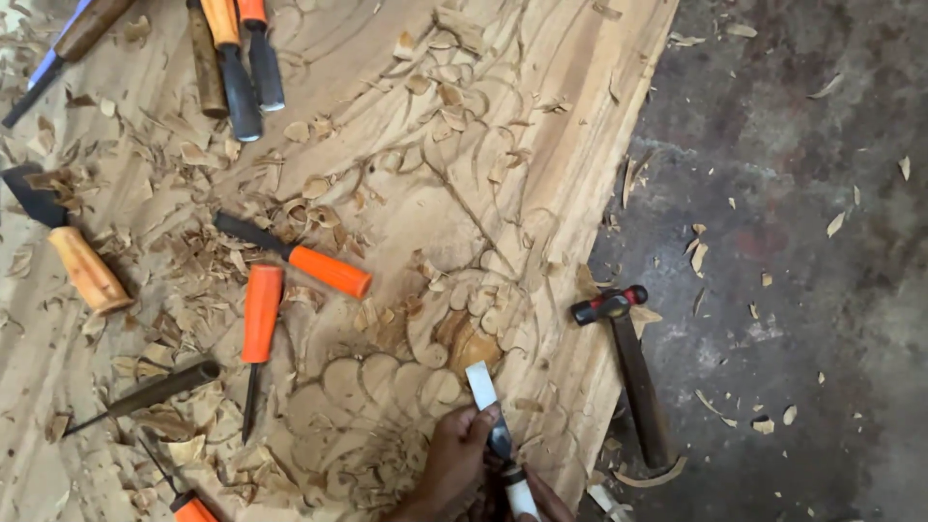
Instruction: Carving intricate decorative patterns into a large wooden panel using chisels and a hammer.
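My left hand is at the bottom edge, fingers closed around the shaft of a chisel with a pale flat blade. The blade tip rests on the carved wooden plank, just below a round carved scallop pattern. Only a small part of my right hand shows at the frame's bottom edge, against the chisel's white handle; its grip is mostly hidden. Wood chips lie all around the blade.
Several orange-handled chisels and wooden-handled ones lie scattered over the plank's left half. A hammer with a dark handle rests at the plank's right edge on the grey concrete floor. More tools lie at the top left.
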